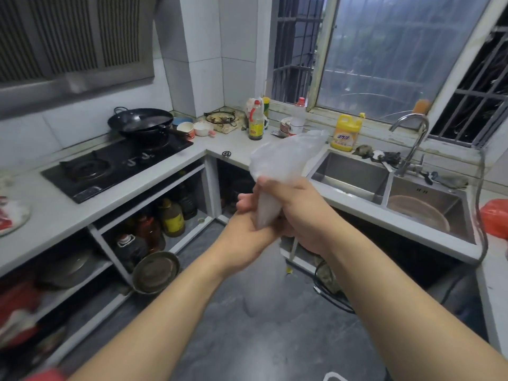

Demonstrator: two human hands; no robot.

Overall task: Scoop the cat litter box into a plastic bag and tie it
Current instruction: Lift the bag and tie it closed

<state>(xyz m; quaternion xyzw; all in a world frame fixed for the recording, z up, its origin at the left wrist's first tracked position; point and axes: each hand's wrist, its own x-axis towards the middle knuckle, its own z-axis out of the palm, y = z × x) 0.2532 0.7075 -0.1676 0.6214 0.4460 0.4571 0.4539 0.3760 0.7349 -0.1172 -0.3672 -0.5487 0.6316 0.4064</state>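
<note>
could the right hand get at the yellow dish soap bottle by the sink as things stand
Probably not at once: the right hand grips the plastic bag together with the left hand. The yellow bottle stands unobstructed on the counter behind the sink.

Desk (68,213): white, L-shaped, running along two walls and meeting in the corner.

Left run: black gas hob (115,166) set into the top; dark wok (143,123) stands on its far burner. A round plate (11,215) lies near the left edge.

Corner: small bowls (192,129) just beside the wok, a wire rack (221,118) behind them, a dark sauce bottle (255,122) and a clear red-capped bottle (298,115) near the window.

Right run: double steel sink (354,174) sunk into the top, tap (412,144) behind it, yellow detergent jug (345,133) at the sink's far corner.

Open shelves (187,232) below carry oil bottles (171,215) and pans.

Floor (247,312): grey.
</note>
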